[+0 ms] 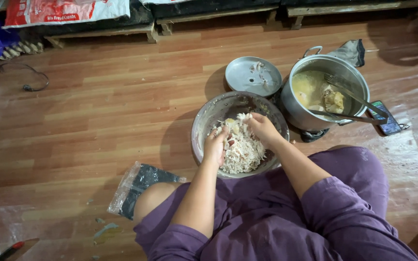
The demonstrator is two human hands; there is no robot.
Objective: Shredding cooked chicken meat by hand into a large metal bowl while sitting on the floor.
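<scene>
Pale shredded meat (242, 147) fills both hands: the left hand (215, 146) curls its grip closed on a clump of it, and the right hand (262, 128) pinches another clump at the top of the heap; the fingertips are buried in the shreds and hard to make out; the heap lies in a metal bowl (204, 123) on the wooden floor (97, 125), its near rim hidden by the purple-clad knees; just behind it lies a flat metal lid (247, 79) with scraps; to the right, a steel pot (298, 113) of yellowish broth holds tongs (359, 101); a phone (387, 121) lies beside it; a plastic bag (134, 186) rests by the left knee.
</scene>
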